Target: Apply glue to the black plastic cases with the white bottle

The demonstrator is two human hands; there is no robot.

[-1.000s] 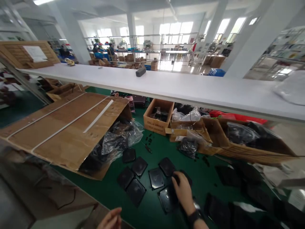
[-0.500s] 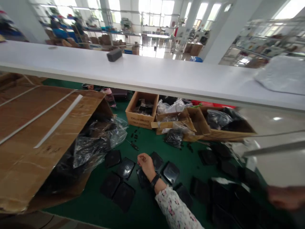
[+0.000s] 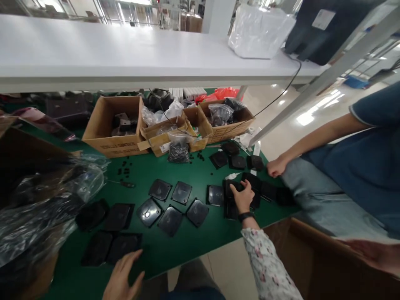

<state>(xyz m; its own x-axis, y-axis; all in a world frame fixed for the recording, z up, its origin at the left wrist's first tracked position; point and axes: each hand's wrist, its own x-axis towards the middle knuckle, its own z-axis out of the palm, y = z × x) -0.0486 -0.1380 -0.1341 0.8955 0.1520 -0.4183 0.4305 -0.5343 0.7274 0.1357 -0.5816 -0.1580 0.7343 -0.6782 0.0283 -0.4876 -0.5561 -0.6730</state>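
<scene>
Nearest us, our left hand point(image 3: 120, 279) lies open at the near edge of the green table point(image 3: 193, 246), fingers spread, holding nothing; it is just short of two dark flat plates point(image 3: 123, 246); further in, our right hand point(image 3: 243, 196) is closed with curled fingers on a black plate point(image 3: 231, 189), which sits on a stack at the right of the table; loose square plates point(image 3: 170, 218) lie flat between the hands; beyond the stack, a co-worker's hand point(image 3: 276, 166) rests at the table edge; cardboard boxes point(image 3: 106, 137) stand at the back under a white shelf point(image 3: 125, 54).
</scene>
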